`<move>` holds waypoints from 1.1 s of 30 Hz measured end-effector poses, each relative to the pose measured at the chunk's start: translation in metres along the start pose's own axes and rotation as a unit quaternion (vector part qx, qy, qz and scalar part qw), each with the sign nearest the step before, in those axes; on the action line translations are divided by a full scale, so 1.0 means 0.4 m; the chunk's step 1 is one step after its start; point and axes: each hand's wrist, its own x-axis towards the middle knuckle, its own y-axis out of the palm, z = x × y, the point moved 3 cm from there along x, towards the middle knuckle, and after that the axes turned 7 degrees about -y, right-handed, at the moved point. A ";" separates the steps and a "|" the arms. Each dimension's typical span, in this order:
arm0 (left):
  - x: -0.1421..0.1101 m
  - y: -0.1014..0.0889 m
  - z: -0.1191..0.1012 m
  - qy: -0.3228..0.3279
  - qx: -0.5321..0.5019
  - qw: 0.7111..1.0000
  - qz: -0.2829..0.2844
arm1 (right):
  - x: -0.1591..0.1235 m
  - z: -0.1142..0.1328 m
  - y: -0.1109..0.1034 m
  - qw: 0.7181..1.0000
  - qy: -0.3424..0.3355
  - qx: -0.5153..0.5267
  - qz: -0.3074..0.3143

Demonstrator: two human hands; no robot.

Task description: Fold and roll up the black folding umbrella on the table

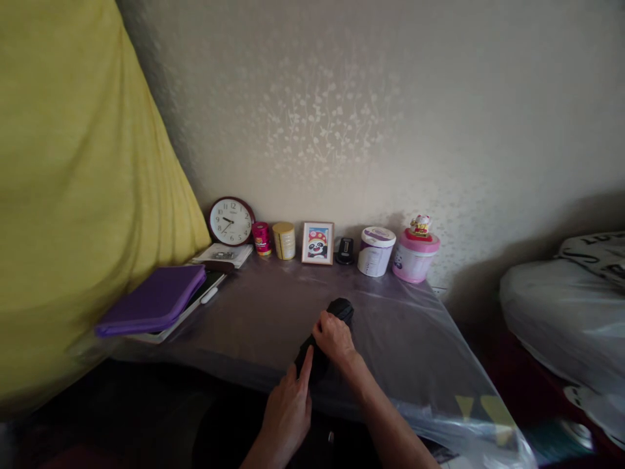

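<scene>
A black folded umbrella [340, 309] with pleated cloth lies aslant over the front part of the table, its far end pointing up and right. My right hand [334, 337] is closed around its upper part from above, with the folds showing past the knuckles. My left hand [289, 405] is at its near end, one finger stretched along the black cloth and the other fingers curled. The lower end is partly hidden by my left hand and dark against the shadow below the table edge.
The table [263, 312] wears a clear plastic cover. Along the wall stand a clock [231, 222], a pink tin [262, 239], a yellow-lidded can [284, 241], a framed panda picture [318, 243], a black object [346, 251] and two tubs [375, 253]. A purple folder [153, 298] lies left.
</scene>
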 end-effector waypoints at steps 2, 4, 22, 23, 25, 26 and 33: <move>0.002 0.003 0.003 0.005 -0.011 1.000 -0.004 | -0.002 -0.015 -0.002 0.996 0.002 0.084 -0.023; 0.004 0.005 0.007 0.010 -0.023 1.000 -0.008 | -0.010 -0.040 -0.003 0.976 0.020 0.215 -0.040; 0.029 -0.005 0.042 0.002 -0.173 0.984 0.039 | -0.208 -0.301 -0.027 0.855 0.189 0.456 -0.159; 0.032 -0.008 0.044 0.007 -0.187 0.981 0.043 | -0.209 -0.301 -0.023 0.856 0.191 0.454 -0.157; 0.035 -0.012 0.046 0.014 -0.200 0.979 0.046 | -0.207 -0.300 -0.017 0.858 0.189 0.453 -0.150; 0.036 -0.012 0.046 0.016 -0.204 0.978 0.045 | -0.206 -0.299 -0.015 0.860 0.186 0.452 -0.148; 0.025 -0.007 0.042 0.025 -0.210 0.977 0.037 | -0.208 -0.305 -0.007 0.874 0.169 0.434 -0.136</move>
